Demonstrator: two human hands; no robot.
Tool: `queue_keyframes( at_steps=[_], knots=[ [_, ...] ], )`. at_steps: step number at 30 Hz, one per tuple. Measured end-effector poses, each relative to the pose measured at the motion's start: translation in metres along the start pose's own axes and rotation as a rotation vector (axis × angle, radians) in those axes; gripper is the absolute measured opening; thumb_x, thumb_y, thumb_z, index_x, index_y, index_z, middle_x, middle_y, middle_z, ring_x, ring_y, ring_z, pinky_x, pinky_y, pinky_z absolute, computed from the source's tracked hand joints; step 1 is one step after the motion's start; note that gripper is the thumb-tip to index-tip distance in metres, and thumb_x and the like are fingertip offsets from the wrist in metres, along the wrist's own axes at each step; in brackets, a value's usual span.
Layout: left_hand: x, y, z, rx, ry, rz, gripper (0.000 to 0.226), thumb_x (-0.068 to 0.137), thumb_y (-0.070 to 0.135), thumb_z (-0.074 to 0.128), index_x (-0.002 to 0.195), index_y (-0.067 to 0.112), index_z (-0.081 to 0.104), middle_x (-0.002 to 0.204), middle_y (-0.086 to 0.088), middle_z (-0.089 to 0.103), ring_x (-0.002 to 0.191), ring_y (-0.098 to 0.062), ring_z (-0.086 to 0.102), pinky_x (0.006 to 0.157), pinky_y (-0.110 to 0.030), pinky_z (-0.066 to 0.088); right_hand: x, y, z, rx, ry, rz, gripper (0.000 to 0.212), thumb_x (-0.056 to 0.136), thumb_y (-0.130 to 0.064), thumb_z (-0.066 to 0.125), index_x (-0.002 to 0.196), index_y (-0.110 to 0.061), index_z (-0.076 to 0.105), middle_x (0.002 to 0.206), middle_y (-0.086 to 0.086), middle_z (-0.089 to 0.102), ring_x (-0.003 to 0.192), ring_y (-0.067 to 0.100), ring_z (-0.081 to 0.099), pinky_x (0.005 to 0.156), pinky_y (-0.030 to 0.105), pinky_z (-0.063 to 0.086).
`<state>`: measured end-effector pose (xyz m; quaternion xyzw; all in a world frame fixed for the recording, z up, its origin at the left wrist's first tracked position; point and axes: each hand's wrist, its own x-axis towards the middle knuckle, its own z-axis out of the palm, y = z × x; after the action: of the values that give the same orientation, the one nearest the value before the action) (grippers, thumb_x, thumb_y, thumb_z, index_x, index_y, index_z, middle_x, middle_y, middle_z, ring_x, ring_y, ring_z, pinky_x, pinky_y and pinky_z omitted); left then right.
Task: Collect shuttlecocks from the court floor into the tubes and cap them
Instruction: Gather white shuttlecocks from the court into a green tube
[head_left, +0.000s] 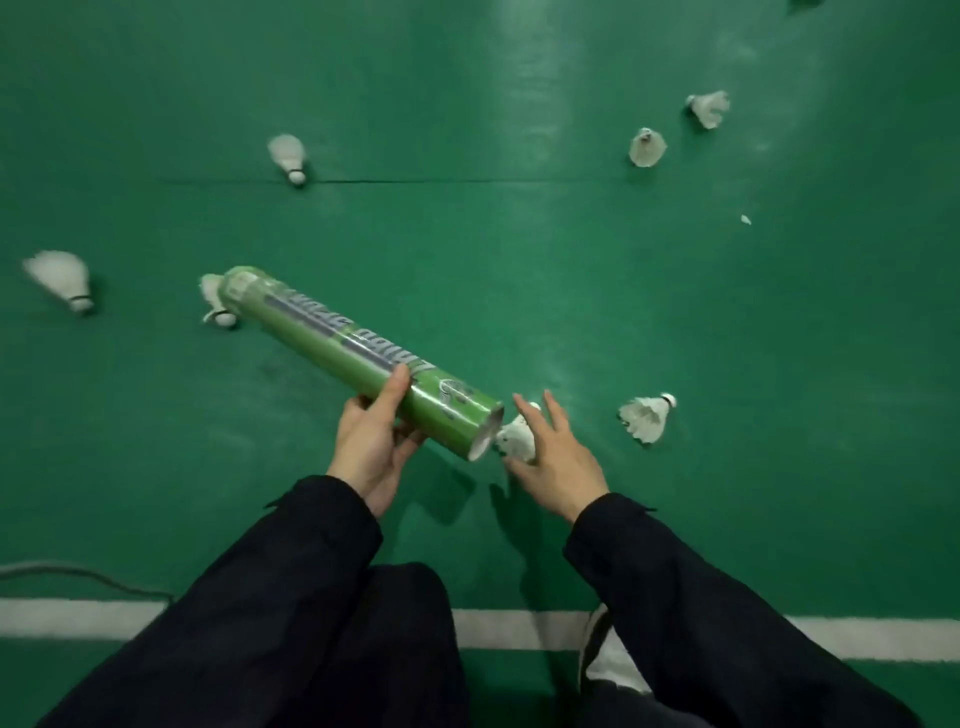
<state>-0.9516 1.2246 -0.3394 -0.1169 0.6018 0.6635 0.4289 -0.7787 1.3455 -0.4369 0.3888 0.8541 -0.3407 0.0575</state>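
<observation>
Left hand (370, 457) has its grip closed round the green shuttlecock tube (358, 358), held tilted above the court floor (467, 260). Right hand (553, 457) pinches a white shuttlecock (514, 441) at the tube's open mouth, just beside that grip. Another shuttlecock (647, 415) lies on the floor near the right hand.

1. An indoor badminton court: the ground is a smooth green sports floor (519, 260) with a soft sheen of overhead light on it.
2. A white boundary line (519, 630) runs straight across the floor near the person's feet.
3. A thin seam (441, 181) joins two mats of the court surface.
4. White feather shuttlecocks (648, 147) lie scattered over the floor.
5. A green shuttlecock tube (358, 358), the usual packaging for this sport, is in view.
</observation>
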Motion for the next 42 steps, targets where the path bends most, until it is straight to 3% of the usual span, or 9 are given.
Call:
queue_keyframes(
  at_steps=[2, 4, 11, 16, 25, 31, 36, 39, 42],
  knots=[
    [-0.002, -0.005, -0.006, -0.044, 0.028, -0.005, 0.055, 0.095, 0.032, 0.072, 0.141, 0.01, 0.051, 0.127, -0.011, 0.072, 0.112, -0.025, 0.071, 0.09, -0.037, 0.06, 0.021, 0.01, 0.013, -0.152, -0.073, -0.06, 0.063, 0.095, -0.03, 0.065, 0.148, -0.042, 0.033, 0.168, 0.002, 0.005, 0.098, 0.032, 0.07, 0.082, 0.046, 0.06],
    [-0.005, -0.009, -0.007, -0.109, 0.058, -0.002, 0.054, 0.095, 0.032, 0.073, 0.14, 0.01, 0.052, 0.122, -0.01, 0.073, 0.107, -0.023, 0.072, 0.084, -0.035, 0.061, 0.029, 0.014, 0.01, -0.137, -0.017, -0.055, 0.032, 0.098, -0.021, 0.061, 0.128, -0.032, 0.056, 0.156, 0.008, 0.038, 0.098, 0.034, 0.069, 0.086, 0.048, 0.058],
    [-0.003, -0.004, 0.005, -0.168, 0.203, 0.043, 0.058, 0.096, 0.033, 0.074, 0.139, 0.001, 0.05, 0.125, -0.015, 0.071, 0.109, -0.024, 0.073, 0.078, -0.032, 0.062, -0.022, -0.03, -0.075, 1.069, 0.401, -0.048, 0.015, 0.097, -0.01, 0.062, 0.094, -0.021, 0.071, 0.09, -0.001, 0.074, 0.071, 0.007, 0.065, 0.055, 0.024, 0.053],
    [-0.01, 0.01, 0.048, -0.089, 0.09, 0.049, 0.054, 0.096, 0.031, 0.074, 0.136, -0.001, 0.056, 0.121, -0.015, 0.074, 0.104, -0.024, 0.074, 0.079, -0.033, 0.064, -0.016, -0.056, -0.074, 1.017, 0.395, -0.079, 0.014, 0.093, -0.017, 0.069, 0.09, -0.031, 0.066, 0.093, -0.005, 0.07, 0.078, 0.021, 0.069, 0.059, 0.039, 0.059],
    [0.003, 0.008, 0.109, -0.1, 0.007, 0.094, 0.057, 0.097, 0.033, 0.073, 0.138, -0.003, 0.056, 0.127, -0.017, 0.07, 0.095, -0.023, 0.074, 0.074, -0.031, 0.063, -0.015, -0.031, -0.089, 0.623, 0.509, -0.344, 0.025, 0.092, -0.035, 0.053, 0.11, -0.022, 0.066, 0.101, -0.008, 0.057, 0.069, 0.004, 0.053, 0.059, 0.017, 0.044],
    [0.02, -0.038, 0.13, 0.065, -0.151, 0.019, 0.063, 0.097, 0.035, 0.071, 0.142, -0.005, 0.053, 0.132, -0.022, 0.07, 0.099, -0.023, 0.076, 0.077, -0.033, 0.063, -0.016, -0.01, -0.099, 0.828, -0.08, -0.047, 0.011, 0.096, -0.033, 0.06, 0.107, -0.031, 0.061, 0.085, 0.006, 0.069, 0.055, 0.017, 0.06, 0.046, 0.03, 0.047],
    [0.045, -0.024, 0.122, 0.025, -0.114, 0.052, 0.059, 0.097, 0.027, 0.07, 0.145, 0.001, 0.046, 0.128, -0.014, 0.071, 0.104, -0.021, 0.076, 0.087, -0.034, 0.064, -0.001, 0.049, -0.09, 0.623, 0.551, 0.179, 0.017, 0.096, -0.035, 0.062, 0.112, -0.034, 0.066, 0.117, -0.009, 0.067, 0.084, 0.01, 0.066, 0.077, 0.036, 0.059],
    [0.055, -0.009, 0.103, 0.031, -0.116, 0.025, 0.057, 0.097, 0.027, 0.07, 0.143, 0.003, 0.047, 0.128, -0.015, 0.071, 0.107, -0.022, 0.075, 0.091, -0.036, 0.062, 0.015, 0.108, -0.069, 0.076, 0.332, 0.492, 0.051, 0.095, -0.036, 0.064, 0.143, -0.034, 0.048, 0.156, 0.007, 0.035, 0.128, 0.026, 0.052, 0.106, 0.043, 0.046],
    [0.063, 0.001, 0.078, -0.003, -0.096, 0.017, 0.058, 0.096, 0.029, 0.072, 0.142, 0.002, 0.049, 0.125, -0.014, 0.072, 0.105, -0.021, 0.075, 0.089, -0.036, 0.063, 0.023, 0.102, -0.065, 0.261, 0.353, 0.437, 0.008, 0.096, -0.025, 0.064, 0.1, -0.03, 0.068, 0.119, 0.003, 0.065, 0.107, 0.028, 0.065, 0.092, 0.041, 0.052]
  ],
)
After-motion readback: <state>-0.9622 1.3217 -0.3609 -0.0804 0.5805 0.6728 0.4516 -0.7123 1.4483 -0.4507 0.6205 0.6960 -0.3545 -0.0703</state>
